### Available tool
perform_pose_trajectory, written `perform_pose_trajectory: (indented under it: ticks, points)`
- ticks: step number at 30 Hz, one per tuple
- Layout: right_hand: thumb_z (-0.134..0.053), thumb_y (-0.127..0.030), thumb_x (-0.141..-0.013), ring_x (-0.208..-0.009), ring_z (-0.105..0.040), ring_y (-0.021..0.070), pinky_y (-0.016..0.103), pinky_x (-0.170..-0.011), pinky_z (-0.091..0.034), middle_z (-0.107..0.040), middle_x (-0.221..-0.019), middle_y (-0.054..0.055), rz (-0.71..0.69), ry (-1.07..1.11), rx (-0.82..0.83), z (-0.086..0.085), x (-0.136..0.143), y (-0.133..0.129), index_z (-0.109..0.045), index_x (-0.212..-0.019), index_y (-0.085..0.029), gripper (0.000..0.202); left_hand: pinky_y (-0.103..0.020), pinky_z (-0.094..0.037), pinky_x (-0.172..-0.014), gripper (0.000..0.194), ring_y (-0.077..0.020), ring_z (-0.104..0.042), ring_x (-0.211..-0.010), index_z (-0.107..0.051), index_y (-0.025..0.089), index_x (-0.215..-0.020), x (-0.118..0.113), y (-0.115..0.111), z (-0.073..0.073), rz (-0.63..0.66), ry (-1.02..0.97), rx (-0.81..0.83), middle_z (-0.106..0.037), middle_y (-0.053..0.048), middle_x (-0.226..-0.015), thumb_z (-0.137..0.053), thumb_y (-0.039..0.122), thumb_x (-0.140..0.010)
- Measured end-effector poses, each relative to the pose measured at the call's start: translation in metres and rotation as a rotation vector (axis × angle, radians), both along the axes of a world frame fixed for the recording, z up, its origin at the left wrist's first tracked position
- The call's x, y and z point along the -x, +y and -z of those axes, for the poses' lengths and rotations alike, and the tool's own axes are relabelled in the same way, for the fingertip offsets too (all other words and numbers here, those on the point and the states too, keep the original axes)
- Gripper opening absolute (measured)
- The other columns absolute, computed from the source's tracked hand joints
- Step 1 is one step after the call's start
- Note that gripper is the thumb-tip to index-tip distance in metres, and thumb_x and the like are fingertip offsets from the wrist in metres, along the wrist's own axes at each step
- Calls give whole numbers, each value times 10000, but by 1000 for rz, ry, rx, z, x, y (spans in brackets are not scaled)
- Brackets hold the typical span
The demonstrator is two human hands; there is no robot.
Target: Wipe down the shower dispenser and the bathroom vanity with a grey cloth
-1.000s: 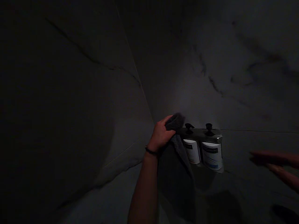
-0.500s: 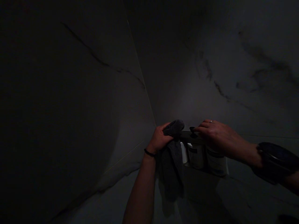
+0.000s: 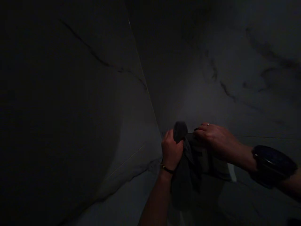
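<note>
Dim light leaves much in shadow. My left hand (image 3: 172, 150) is closed round a dark grey cloth (image 3: 184, 185), which bunches up above the fist and hangs down below it. To its right, my right hand (image 3: 215, 136) has its fingers curled at the upper edge of a wall rack (image 3: 225, 179), by a small dark knob (image 3: 196, 129); whether they grip it is hidden. Behind the cloth and beneath my right hand, light containers with dark labels (image 3: 203, 158) stand in the rack, partly covered.
Marble-patterned walls with dark veins (image 3: 225, 89) meet in a corner line (image 3: 150, 100) left of the rack. A pale veined surface (image 3: 113, 207) lies below.
My left hand and the cloth have moved right, so the cloth now covers the rack's left part. My right hand has shifted slightly left, over the knob.
</note>
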State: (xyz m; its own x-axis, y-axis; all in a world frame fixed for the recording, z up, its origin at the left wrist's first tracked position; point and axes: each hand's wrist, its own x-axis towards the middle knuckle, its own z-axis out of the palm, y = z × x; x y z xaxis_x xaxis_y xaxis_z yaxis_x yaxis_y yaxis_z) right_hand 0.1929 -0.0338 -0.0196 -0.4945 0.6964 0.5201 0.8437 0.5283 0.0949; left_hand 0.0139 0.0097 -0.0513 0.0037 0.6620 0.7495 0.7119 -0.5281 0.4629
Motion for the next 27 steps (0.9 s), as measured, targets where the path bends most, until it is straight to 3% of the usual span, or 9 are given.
perform_pose_trajectory:
  ticks: [3, 6, 9, 11, 14, 18, 22, 24, 27]
  points:
    - [-566, -75, -887, -785, -555, 208, 317, -659, -400, -616, -842, 47, -107, 104, -116, 9, -14, -1, -640, -936, -123, 101, -233, -443, -642, 49, -143, -584, -677, -617, 164, -769, 2, -7, 9, -15, -129, 21, -641, -8, -715, -622, 153, -722]
    - [-476, -204, -953, -819, -584, 206, 325, -677, -451, -629, -937, 60, -119, 241, -212, 14, -40, -5, -620, -1107, -138, 221, -227, -433, -580, 125, -136, -555, -609, -637, 167, -791, 27, -11, 3, -66, -322, 40, -632, 9, -665, -643, 252, -700]
    - [-432, -320, -988, -794, -611, 192, 332, -676, -479, -646, -929, 39, -54, 331, -216, 18, -66, -8, -640, -1067, -173, 266, -250, -467, -630, 250, -159, -592, -680, -647, 162, -887, 50, -3, -5, -201, -433, 8, -668, -16, -758, -662, 281, -667]
    - [-420, -346, -998, -822, -625, 189, 339, -695, -499, -654, -962, 34, -48, 360, -193, 24, -76, -10, -646, -1055, -180, 286, -276, -495, -694, 303, -183, -625, -758, -630, 160, -952, 50, 7, 1, -187, -415, 26, -683, -47, -845, -659, 304, -688]
    - [-396, -317, -1015, -947, -623, 188, 352, -795, -527, -637, -1107, 47, -73, 393, -168, 34, -77, -16, -619, -1134, -171, 292, -347, -509, -822, 322, -236, -640, -926, -593, 151, -1064, 28, 12, 41, -108, -253, 36, -675, -113, -992, -582, 298, -778]
    - [-396, -282, -1022, -1191, -521, 194, 381, -982, -491, -544, -1312, 58, -66, 432, -152, 52, -78, -38, -482, -1340, -196, 341, -424, -497, -859, 399, -295, -608, -1038, -516, 150, -1231, -5, -16, 133, -143, -3, -119, -612, -183, -1112, -487, 210, -838]
    - [-424, -316, -1014, -1157, -553, 180, 366, -956, -530, -560, -1298, 28, 65, 561, -41, 97, -100, -73, -485, -1332, -264, 327, -422, -530, -820, 603, -311, -625, -1041, -396, 184, -1419, -14, -51, 211, 117, 313, -1, -595, -199, -1200, -483, 186, -823]
    - [-436, -357, -1011, -1095, -596, 181, 355, -917, -556, -602, -1239, 31, 178, 656, 58, 133, -115, -96, -541, -1273, -258, 299, -408, -550, -809, 650, -317, -632, -1053, -400, 168, -1440, -21, -64, 230, 244, 461, 74, -592, -207, -1244, -488, 169, -797]
    - [-428, -420, -1005, -1048, -626, 198, 366, -897, -570, -645, -1166, 52, 342, 798, 264, 190, -132, -143, -624, -1180, -222, 329, -324, -568, -830, 600, -266, -650, -1051, -474, 156, -1402, -45, -80, 235, 491, 542, 139, -601, -179, -1264, -503, 156, -803]
